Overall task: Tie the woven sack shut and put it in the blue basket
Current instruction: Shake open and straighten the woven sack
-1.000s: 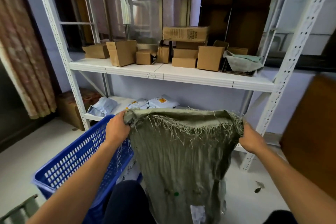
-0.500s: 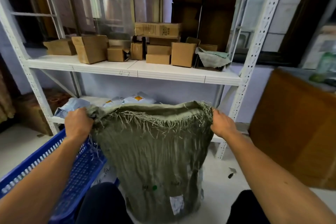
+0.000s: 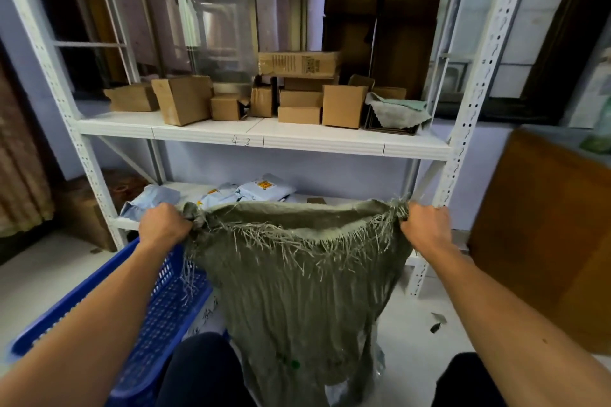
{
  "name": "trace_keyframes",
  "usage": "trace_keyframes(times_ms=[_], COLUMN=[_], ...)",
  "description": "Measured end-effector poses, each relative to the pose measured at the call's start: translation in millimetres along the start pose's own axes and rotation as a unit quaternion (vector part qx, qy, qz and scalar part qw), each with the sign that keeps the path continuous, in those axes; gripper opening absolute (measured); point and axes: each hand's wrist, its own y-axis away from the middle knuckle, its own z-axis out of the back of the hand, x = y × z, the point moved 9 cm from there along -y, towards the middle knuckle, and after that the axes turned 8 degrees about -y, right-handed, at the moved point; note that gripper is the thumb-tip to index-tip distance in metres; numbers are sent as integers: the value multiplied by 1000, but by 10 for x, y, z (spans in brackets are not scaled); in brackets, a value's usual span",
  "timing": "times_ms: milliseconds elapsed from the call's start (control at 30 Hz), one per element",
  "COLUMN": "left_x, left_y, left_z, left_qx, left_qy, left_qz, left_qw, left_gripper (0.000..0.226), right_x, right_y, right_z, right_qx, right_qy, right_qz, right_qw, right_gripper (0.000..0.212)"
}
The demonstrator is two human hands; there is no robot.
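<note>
Green woven sack [image 3: 304, 291] hangs between your two fists, with its bottom down by your knees. It's not in the basket yet.

Left hand [image 3: 163, 225]: fingers curled tight round the bunched left corner of the mouth. Right hand [image 3: 426, 225]: fingers curled round the right corner, with frayed strands poking out just above the knuckles. The fingertips are hidden behind hand and cloth on both sides.

Change from a second ago: you have the same two-corner grip, but the near lip now sags lower between your fingers. The far lip shows behind it, so the mouth gapes a little instead of lying flat.

What that means: the sack is still open, with no twist and no knot. I judge you're at the gathering stage, early in the task. Next you likely need to bring both corners together so the top can be twisted and tied. The frayed edge may slip or shed.

Blue basket [image 3: 158, 307] sits just below your left fingers, and loose sack strands dangle against its wall.

Past your fingers is a white rack [image 3: 264, 139]. Pale parcels [image 3: 264, 188] lie on the low shelf right behind the sack mouth, and cardboard boxes [image 3: 182, 99] sit on the shelf above.
</note>
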Motion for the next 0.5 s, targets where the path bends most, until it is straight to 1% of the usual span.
trace_keyframes(times_ms=[67, 100, 200, 233, 300, 367, 433, 500], left_x=[-23, -38, -132, -183, -256, -335, -403, -421], left_y=[32, 64, 61, 63, 38, 88, 173, 196], left_z=[-10, -4, -20, -2, 37, 66, 89, 94], left_qx=[16, 28, 50, 53, 39, 23, 5, -5], left_qy=[-3, 1, 23, 30, 23, -35, -115, -143], left_qz=[9, 23, 26, 17, 0, -21, -41, -47], left_qw=[1000, 999, 998, 998, 999, 999, 992, 989], left_gripper=[35, 35, 33, 32, 25, 22, 24, 26], right_x=[-107, -163, -202, -173, -120, -92, -107, -113], right_y=[-12, -5, 49, 61, 75, 98, 99, 93], right_z=[-35, -43, 25, 52, 81, 104, 122, 150], right_qx=[11, 15, 17, 20, 30, 40, 36, 29], right_qy=[-10, -14, 10, 20, 7, -29, -52, -55], right_qz=[-36, -55, -71, -63, -54, -56, -70, -73], right_qw=[999, 998, 997, 998, 998, 997, 996, 995], right_gripper=[25, 27, 12, 11, 14, 14, 17, 23])
